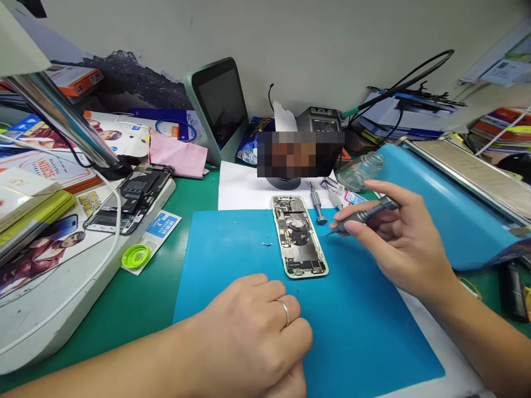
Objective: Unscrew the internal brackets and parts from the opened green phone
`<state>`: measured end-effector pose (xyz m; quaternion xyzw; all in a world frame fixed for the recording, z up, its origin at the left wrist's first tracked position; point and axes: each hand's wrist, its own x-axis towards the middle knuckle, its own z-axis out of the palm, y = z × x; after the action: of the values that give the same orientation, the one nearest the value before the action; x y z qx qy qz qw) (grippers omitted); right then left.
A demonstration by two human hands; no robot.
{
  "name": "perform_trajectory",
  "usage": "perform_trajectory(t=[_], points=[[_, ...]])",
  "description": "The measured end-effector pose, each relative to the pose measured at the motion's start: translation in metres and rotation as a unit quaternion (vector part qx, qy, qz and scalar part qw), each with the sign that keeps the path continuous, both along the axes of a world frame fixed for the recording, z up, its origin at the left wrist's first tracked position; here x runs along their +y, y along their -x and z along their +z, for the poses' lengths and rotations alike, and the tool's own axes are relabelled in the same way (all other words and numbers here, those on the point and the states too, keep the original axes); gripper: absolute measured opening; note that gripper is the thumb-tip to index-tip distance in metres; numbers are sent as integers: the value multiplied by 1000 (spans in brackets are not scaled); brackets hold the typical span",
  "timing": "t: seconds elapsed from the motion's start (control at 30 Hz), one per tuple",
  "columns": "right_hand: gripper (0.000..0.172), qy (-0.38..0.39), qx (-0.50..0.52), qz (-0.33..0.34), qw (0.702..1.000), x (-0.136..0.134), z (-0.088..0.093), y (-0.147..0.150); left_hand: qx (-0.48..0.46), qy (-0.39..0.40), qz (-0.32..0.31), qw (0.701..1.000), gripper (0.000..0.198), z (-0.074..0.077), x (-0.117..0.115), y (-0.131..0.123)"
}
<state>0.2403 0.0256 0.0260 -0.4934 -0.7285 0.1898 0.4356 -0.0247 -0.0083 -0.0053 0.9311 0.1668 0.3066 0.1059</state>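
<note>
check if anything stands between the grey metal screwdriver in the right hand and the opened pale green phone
Nothing visible does; only flat blue mat shows between the tip of the screwdriver and the phone.

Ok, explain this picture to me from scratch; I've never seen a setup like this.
There is no machine doing the work here, just a bare-handed person. The single picture comes from a camera worn on the head, looking forward and down. An opened phone lies on a blue mat. The right hand holds a grey screwdriver, its tip just right of that phone. The left hand, wearing a ring, is curled nearer the camera; whether it grips anything is hidden. Another opened phone sits to the left.
</note>
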Motion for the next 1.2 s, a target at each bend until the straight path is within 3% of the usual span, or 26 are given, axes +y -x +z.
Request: perform_trajectory(t=[0.1,0.23,0.37,0.5,0.6,0.7,0.93,1.2], points=[[57,-22,42,52,998,0,2,33,-8,34,21,999,23,-3,2,0],[63,-53,70,134,987,13,-10,60,-31,72,58,995,23,-6,2,-2],[72,-126,66,151,978,24,-21,58,-69,59,81,993,24,-12,4,-3],[75,-207,11,166,964,23,-20,48,-69,32,65,995,30,-16,9,-2],[81,-175,-31,206,962,20,-20,43,-45,38,61,996,40,-14,11,-1],[73,-140,5,210,968,19,-24,44,-26,51,62,996,42,-11,11,1],[60,-111,29,228,967,19,-26,49,22,101,70,992,24,-5,5,2],[52,-114,6,207,972,21,-31,45,10,137,98,986,30,-1,3,2]])
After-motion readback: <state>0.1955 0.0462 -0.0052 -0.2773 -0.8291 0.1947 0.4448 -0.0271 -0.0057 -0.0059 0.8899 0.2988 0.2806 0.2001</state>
